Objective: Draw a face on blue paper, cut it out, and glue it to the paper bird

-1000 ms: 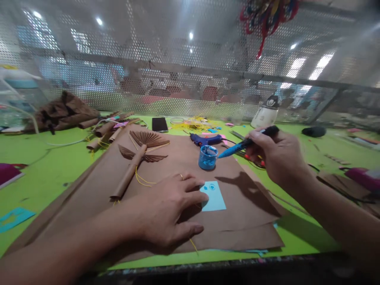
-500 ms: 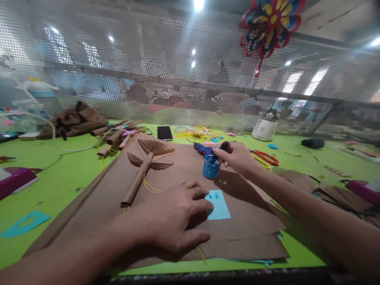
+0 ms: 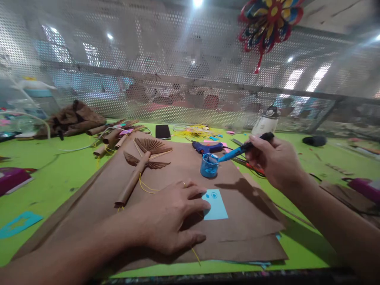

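My left hand [image 3: 175,217] lies with fingers spread on brown paper [image 3: 237,233], its fingertips on the left edge of a light-blue paper piece [image 3: 218,208] bearing small dark-blue drawn shapes. Between thumb and fingers of my right hand [image 3: 274,160] is a paintbrush [image 3: 237,151] with a black end and a blue-coated lower part. Its tip is at the rim of a small jar of blue paint [image 3: 209,168]. Left of the jar lies a brown paper figure [image 3: 136,170], a rolled tube with pleated fans and yellow string. A blue glue gun [image 3: 208,147] rests behind the jar.
Behind are a phone [image 3: 163,132], yellow strings [image 3: 198,131], rolled paper tubes [image 3: 111,136] and a white bottle [image 3: 265,120]. Red-handled scissors [image 3: 257,170] lie partly hidden by my right hand. A blue star cutout [image 3: 20,225] is at left. A perforated metal screen [image 3: 166,75] stands beyond the green table.
My right hand has drawn back to the right and lifted the brush out of the jar, leaving its tip at the rim. My left hand stays on the light-blue paper.
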Demonstrator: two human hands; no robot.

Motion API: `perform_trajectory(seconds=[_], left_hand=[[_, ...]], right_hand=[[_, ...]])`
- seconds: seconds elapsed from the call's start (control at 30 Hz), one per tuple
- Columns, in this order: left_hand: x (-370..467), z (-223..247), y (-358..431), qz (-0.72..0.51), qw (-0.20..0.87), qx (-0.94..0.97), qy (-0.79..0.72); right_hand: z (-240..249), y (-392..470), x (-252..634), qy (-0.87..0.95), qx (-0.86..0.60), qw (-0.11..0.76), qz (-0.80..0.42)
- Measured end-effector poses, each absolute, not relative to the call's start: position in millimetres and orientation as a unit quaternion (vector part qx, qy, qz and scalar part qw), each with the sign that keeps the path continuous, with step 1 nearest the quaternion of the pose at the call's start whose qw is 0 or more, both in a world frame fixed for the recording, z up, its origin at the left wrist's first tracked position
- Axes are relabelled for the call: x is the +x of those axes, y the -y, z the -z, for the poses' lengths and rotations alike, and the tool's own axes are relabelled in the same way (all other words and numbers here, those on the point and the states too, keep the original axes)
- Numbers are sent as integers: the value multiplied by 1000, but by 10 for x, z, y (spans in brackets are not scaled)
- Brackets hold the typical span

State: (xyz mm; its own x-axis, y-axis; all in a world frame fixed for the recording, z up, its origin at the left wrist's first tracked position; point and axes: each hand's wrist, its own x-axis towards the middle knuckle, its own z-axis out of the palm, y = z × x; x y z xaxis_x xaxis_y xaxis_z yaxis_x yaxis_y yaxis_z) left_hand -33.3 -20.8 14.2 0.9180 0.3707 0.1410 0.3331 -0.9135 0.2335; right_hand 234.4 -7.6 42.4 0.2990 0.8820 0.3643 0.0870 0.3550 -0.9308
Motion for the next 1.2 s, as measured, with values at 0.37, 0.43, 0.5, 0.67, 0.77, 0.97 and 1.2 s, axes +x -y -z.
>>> perform_trajectory(seconds=[0.37,0.43,0.5,0.67,0.77,0.97,1.2], left_hand=[[-308,-149,211,-105,115,972,-175],[-304,-161,201,-105,113,974,-166],[-299,-166,194,-105,110,975,-161],[-287,-155,194,-111,102,974,-170],[-284,-151,195,-112,100,974,-169],[-284,-151,186,-116,105,974,-165],[-298,-157,187,-106,94,977,-161]], right_hand=[[-259,291,2414,510,-501,563,-414],[-224,298,2424,540,-508,542,-395],[-195,310,2436,564,-519,522,-374],[-204,364,2404,621,-551,474,-292],[-219,374,2357,650,-548,442,-287],[-190,363,2315,646,-545,437,-307],[-174,357,2329,647,-540,441,-310]])
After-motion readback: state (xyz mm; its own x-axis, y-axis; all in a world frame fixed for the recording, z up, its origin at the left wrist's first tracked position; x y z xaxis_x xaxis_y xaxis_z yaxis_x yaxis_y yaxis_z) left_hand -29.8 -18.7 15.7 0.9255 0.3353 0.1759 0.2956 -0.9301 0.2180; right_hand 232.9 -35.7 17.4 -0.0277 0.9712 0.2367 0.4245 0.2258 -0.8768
